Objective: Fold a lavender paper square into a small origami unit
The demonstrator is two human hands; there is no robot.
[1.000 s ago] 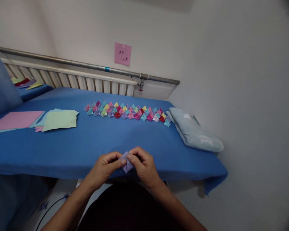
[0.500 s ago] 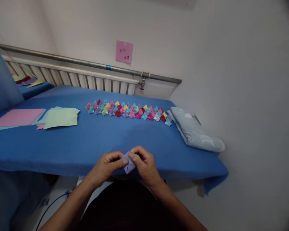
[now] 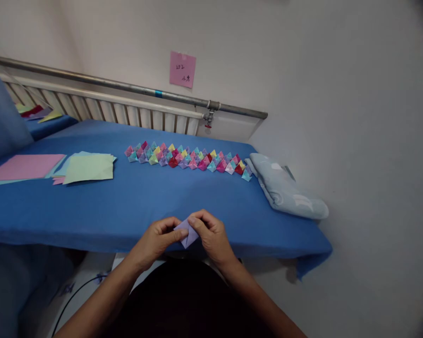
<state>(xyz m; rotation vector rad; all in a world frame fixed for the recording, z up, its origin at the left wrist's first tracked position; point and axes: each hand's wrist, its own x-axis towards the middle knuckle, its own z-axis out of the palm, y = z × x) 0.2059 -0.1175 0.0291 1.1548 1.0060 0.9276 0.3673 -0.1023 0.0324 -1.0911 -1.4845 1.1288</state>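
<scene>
lilac paper piece, half folded, is pinched between left hand and right hand at the desk's near edge; both grips closed on it; many finished folded pieces line the far side, unused sheets far left

Two hands, left hand and right hand, share one lilac folded paper. Far edge of the table: one row of folded pieces, too small to count. Left edge: two paper stacks, pink sheets and green sheets. Right edge: one folded cloth. One pink note on the wall.
</scene>
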